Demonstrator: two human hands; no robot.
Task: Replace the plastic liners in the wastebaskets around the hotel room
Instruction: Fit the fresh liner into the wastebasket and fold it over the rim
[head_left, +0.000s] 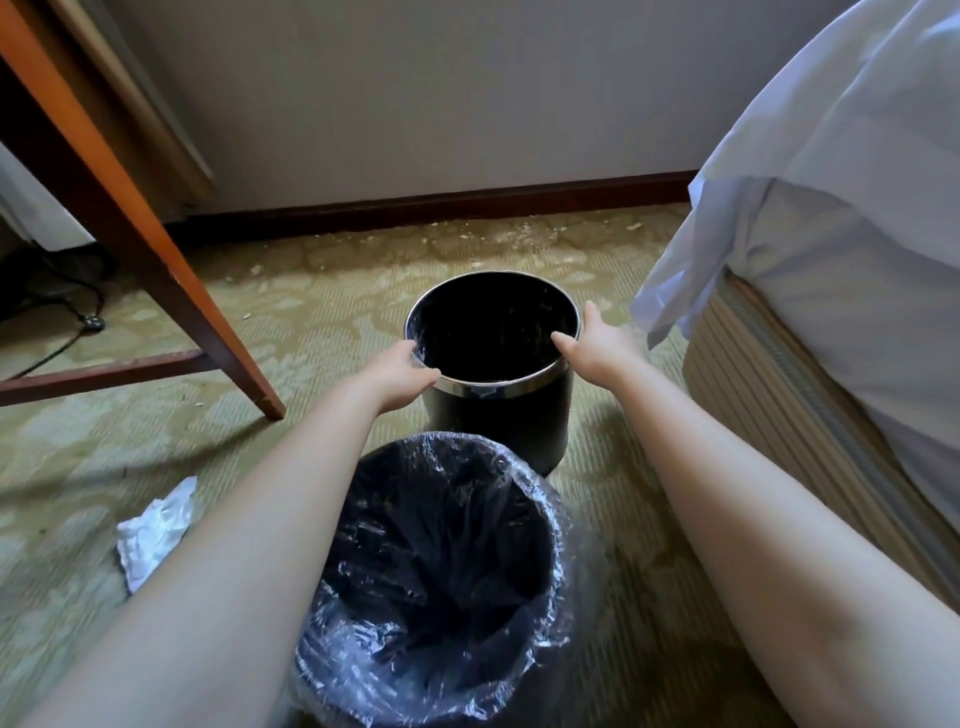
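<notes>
Down on the green patterned carpet (311, 312), a person's left hand (408, 371) pinches the thin clear plastic liner (418, 357) at the edge of a black cylindrical wastebasket with a chrome rim (498, 426), while the right hand (597, 340) rests spread on the opposite edge. The film looks feather-light, slippery and easily torn, best gathered at its hem. Nearer, a second dark wastebasket (551, 525) wears a crinkled clear liner (577, 571) and appears empty; the far bin's depths are too dark to read.
</notes>
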